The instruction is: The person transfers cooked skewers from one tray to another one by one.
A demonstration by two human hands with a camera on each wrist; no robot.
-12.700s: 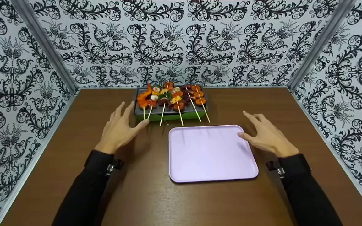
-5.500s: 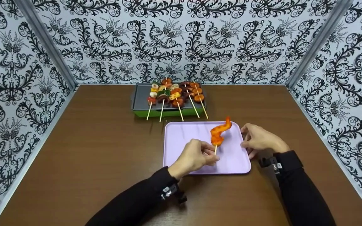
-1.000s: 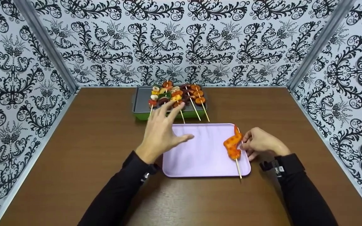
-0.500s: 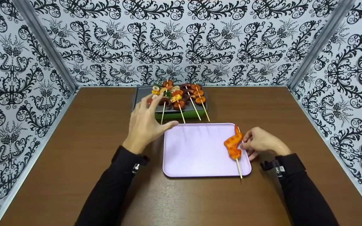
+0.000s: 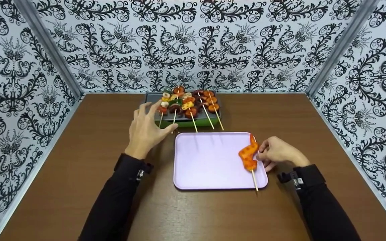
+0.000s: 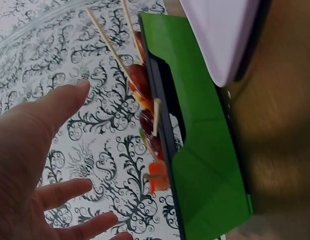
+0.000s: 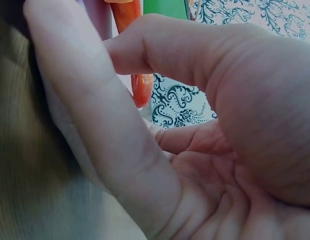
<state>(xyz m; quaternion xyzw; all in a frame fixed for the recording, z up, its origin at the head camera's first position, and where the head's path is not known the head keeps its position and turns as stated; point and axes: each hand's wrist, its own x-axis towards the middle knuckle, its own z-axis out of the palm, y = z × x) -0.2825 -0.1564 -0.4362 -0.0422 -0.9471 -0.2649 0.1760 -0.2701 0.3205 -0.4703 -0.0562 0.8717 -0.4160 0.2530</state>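
Observation:
My left hand hovers at the front left of the green grill, fingers spread and thumb apart, holding nothing. Nearest to it is a vegetable skewer on the grey grill top, its stick jutting over the front edge. The left wrist view shows a gap between this hand and the grill's green side. My right hand pinches the right rim of the lilac tray, thumb on the inner side. An orange chicken-wing skewer lies along the tray's right side, stick end past the front rim.
Several more skewers lie on the grill, including a dark one and one of round orange slices. The brown table is enclosed by patterned walls at the back and sides.
Over the last second my left hand has moved left, from above the tray's corner to the grill's front left. Earlier it carried the chicken-wing skewer from grill to tray. The right hand stays put.

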